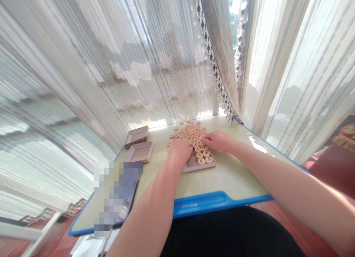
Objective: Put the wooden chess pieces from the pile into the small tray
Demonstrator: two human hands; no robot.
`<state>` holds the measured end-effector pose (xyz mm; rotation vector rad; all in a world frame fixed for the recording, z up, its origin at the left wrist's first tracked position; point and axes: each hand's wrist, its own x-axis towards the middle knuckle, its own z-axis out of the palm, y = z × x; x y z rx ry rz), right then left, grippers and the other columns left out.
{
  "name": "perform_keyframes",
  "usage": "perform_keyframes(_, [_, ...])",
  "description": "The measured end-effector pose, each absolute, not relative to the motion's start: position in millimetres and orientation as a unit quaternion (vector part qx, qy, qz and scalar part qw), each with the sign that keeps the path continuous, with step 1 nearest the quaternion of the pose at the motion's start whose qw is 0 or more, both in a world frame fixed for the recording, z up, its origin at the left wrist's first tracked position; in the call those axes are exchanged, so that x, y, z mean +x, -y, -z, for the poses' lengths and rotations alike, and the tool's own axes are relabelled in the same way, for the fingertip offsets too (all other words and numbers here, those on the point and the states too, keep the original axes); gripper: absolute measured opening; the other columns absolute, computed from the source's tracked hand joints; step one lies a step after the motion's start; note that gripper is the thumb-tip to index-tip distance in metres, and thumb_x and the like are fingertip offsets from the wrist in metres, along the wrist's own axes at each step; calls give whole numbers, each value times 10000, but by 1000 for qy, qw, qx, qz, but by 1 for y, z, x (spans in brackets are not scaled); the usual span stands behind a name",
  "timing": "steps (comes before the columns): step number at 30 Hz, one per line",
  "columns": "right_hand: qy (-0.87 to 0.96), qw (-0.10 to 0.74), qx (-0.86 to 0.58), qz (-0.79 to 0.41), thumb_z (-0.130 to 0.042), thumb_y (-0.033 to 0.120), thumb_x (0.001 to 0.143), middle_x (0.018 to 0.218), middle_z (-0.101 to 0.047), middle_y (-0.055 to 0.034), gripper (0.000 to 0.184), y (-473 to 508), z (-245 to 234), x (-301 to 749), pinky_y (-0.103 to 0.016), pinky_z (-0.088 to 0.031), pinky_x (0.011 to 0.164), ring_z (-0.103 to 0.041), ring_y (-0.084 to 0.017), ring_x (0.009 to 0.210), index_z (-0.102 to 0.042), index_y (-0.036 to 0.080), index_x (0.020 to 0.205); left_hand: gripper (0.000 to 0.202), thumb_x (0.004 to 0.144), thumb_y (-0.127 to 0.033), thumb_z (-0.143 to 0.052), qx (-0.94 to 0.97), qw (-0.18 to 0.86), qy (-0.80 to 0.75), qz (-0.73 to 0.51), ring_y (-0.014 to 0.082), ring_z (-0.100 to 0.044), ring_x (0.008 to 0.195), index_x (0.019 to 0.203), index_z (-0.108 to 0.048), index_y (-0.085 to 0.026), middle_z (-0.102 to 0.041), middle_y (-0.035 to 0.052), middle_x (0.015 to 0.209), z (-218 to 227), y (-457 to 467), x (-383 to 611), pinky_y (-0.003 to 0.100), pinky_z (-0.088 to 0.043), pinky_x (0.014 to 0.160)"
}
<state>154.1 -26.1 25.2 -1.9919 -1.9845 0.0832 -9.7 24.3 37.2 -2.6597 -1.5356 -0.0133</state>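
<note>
A shallow cardboard box [190, 163] rests on the table, with round xiangqi pieces [201, 161] laid in rows along its right part. My left hand [180, 151] is at the box's left side, its fingers curled at the rim and partly hidden by the back of the hand. At the far right corner is my right hand [219, 140], with thumb and fingertips drawn together at a xiangqi piece among those in the far rows. Just beyond both hands lies a loose heap of xiangqi pieces [190, 129], some with red characters.
An open cardboard tray [138, 152] lies to the left, with stacked box parts [137, 135] behind it. A dark flat object [129, 190], partly pixelated, sits at the table's left. The table has a blue edge [202, 203]. Beaded curtains [216, 64] hang behind it.
</note>
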Motion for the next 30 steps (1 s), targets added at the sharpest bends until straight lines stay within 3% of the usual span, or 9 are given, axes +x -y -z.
perform_keyframes(30, [696,154,-701,-19,-324,414,879,756,-661,-47,423,24,-25,152,-250,-284,519,-526,-141,629,-672,203,760,398,818,-433,-397,-867,37,496,22,229,-607,894,917,-673,-164,-674,113,929,-31,-33,-14,297,-467,751])
